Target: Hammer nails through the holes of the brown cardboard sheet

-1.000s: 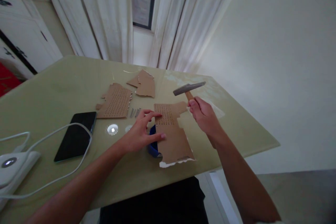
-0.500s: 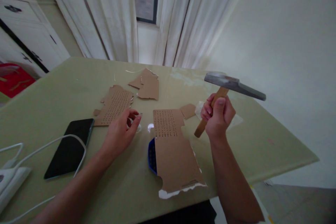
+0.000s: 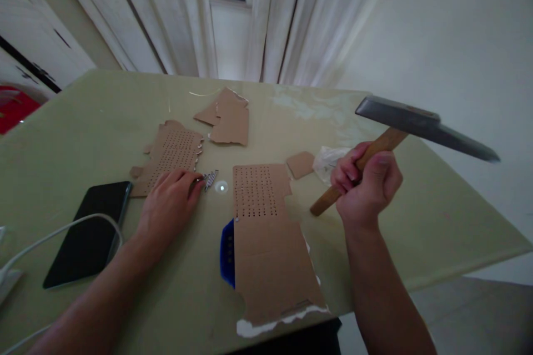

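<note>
The right hand (image 3: 368,186) is closed in a fist around the wooden handle of a hammer (image 3: 400,138), its grip midway up the shaft, so the steel head stands above and to the right of the knuckles and the butt end points down-left toward the table (image 3: 104,105). The left hand (image 3: 169,205) lies palm down on the table with fingers loosely spread, holding nothing, its fingertips touching a small bunch of nails (image 3: 210,179) (too small to count). Just right of the nails lies a perforated cardboard sheet (image 3: 266,233), resting over a blue object (image 3: 227,245). A second perforated cardboard piece (image 3: 170,152) lies just beyond the left hand, a black phone (image 3: 85,230) to its left.
</note>
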Demonstrator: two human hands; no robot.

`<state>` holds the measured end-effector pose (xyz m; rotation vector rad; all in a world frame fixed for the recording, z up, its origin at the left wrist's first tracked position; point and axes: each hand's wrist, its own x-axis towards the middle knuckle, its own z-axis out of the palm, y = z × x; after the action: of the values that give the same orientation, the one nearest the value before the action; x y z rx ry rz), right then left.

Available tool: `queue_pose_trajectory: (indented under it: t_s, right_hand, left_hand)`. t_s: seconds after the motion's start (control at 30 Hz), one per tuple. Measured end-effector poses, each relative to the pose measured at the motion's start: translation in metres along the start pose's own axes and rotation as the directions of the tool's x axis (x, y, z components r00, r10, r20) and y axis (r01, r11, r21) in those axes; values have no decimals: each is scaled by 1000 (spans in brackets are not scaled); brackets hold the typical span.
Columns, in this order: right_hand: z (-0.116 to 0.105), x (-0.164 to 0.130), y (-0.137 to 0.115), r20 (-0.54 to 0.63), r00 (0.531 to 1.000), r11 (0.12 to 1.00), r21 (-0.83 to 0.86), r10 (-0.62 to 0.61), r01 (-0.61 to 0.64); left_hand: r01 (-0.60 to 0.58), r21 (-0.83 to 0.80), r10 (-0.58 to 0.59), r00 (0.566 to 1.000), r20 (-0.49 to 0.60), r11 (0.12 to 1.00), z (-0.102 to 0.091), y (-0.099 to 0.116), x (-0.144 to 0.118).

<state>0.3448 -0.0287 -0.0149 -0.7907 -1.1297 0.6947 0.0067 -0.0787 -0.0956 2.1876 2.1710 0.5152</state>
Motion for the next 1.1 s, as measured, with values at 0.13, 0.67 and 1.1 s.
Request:
queue_pose_trajectory:
  t_s: [0.13,0.67,1.1]
  right_hand:
    - [-1,1,-1,24,1000,999,-42,-15,16]
    - [2,0,-2,22,999,997,-61,44,-42]
    - [3,0,-3,26,999,998,-41,43,-42]
  left_hand:
    - [34,-24,-34,999,5,999,0,-3,1]
    - [38,-9,-38,999,14,999,3,-1,-1]
    - [-58,-600,-102,968,-230,798,-18,28,-8]
